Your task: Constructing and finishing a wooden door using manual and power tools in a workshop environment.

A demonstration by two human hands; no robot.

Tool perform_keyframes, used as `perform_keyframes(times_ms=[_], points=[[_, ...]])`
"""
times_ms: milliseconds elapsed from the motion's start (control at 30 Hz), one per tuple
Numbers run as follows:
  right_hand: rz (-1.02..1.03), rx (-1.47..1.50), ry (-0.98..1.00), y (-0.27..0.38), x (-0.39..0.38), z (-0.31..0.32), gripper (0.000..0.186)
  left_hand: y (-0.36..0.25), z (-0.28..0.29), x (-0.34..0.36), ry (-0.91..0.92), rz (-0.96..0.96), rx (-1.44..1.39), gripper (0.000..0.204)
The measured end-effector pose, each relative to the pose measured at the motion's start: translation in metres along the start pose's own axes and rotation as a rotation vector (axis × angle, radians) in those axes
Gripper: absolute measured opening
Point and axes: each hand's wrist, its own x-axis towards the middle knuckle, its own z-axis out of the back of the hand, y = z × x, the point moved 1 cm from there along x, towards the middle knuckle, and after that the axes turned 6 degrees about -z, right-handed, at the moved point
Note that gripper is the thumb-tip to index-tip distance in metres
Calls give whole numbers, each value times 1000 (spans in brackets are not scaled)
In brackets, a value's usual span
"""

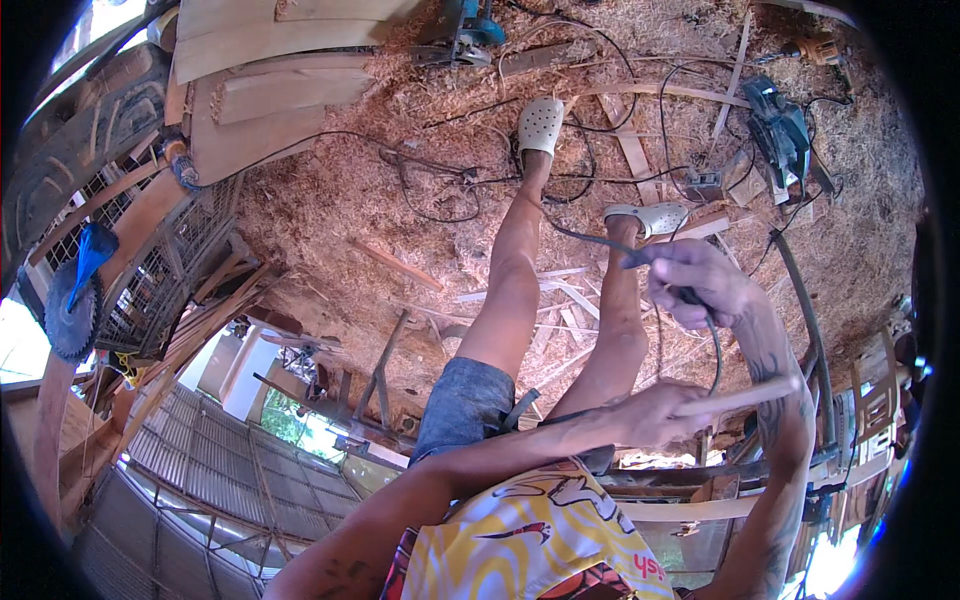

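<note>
My right hand (700,280), raised at the right with tattooed forearm below it, is closed on a black power cord (712,330); a dark end, perhaps a plug or connector, pokes out past its fingers. My left hand (662,415) reaches across my body below it, closed on a pale wooden stick (750,393) that points right over my right forearm. The cord hangs down between the two hands. My legs stand apart in pale perforated clogs (540,128) among cords on shavings.
A teal circular saw (478,32), a power planer (775,135) and an orange drill (815,50) lie on the shaving-covered floor (420,240) among cords and wood strips. Plywood sheets (270,40), a loose saw blade (70,315) and metal crates (160,280) line the left.
</note>
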Motion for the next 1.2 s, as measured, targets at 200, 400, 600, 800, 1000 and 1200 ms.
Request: perform_keyframes(times_ms=[200,400,600,800,1000,1200], points=[[275,-331,-177,-15,-56,45,37,50,74,-36,-304,52,-254,49],[255,-581,-249,-44,-114,66,32,42,126,-33,-397,236,-620,28],[630,-121,493,-124,-146,62,12,20,195,-14,-1156,53,-740,31],[1331,727,-814,-182,-283,162,40,53,210,-50,-231,385,178,31],[913,-358,-2119,-122,-221,217,40,27,197,-34,-306,247,425,26],[668,-255,-1142,-119,11,127,28,-13,95,36,-367,63,-88,27]])
